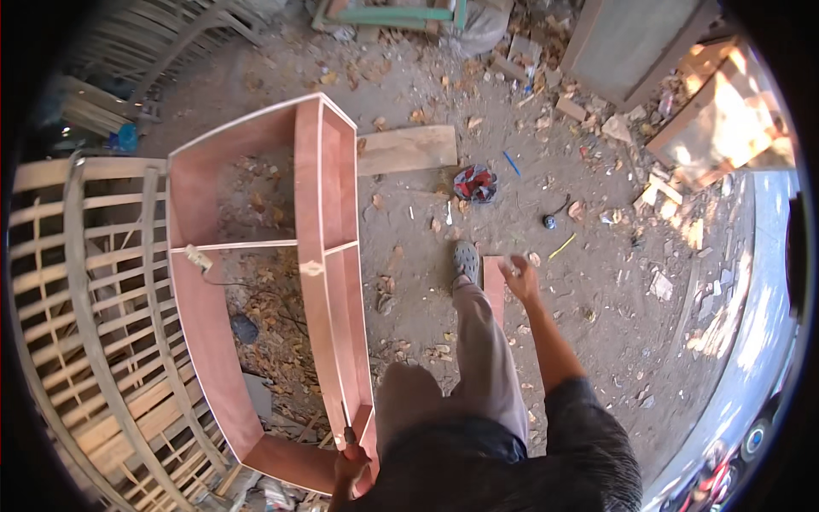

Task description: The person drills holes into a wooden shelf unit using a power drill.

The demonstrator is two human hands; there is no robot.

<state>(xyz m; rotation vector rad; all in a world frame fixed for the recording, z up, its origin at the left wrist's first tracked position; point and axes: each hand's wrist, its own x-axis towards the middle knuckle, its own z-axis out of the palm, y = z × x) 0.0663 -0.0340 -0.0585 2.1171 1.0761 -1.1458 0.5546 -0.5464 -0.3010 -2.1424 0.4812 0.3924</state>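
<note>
red-handled screwdriver (351, 439) clasped in left hand (351, 467); right hand (521, 281) stretched forward (blurred, cannot tell whether holding anything)

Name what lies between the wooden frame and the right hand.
The head view shows littered ground, a grey clog and a reddish board between frame and right hand.

Left of the left hand (350, 466) is a slatted rack (84, 273). Ahead of the right hand (523, 279), slightly left, lies a red-and-dark bundle (475, 183); a blue stick (511, 163) lies near that, a yellow strip (562, 246) closer, rightward. Well ahead are a green frame (397, 14) and, rightward, a panel (633, 47).
</note>
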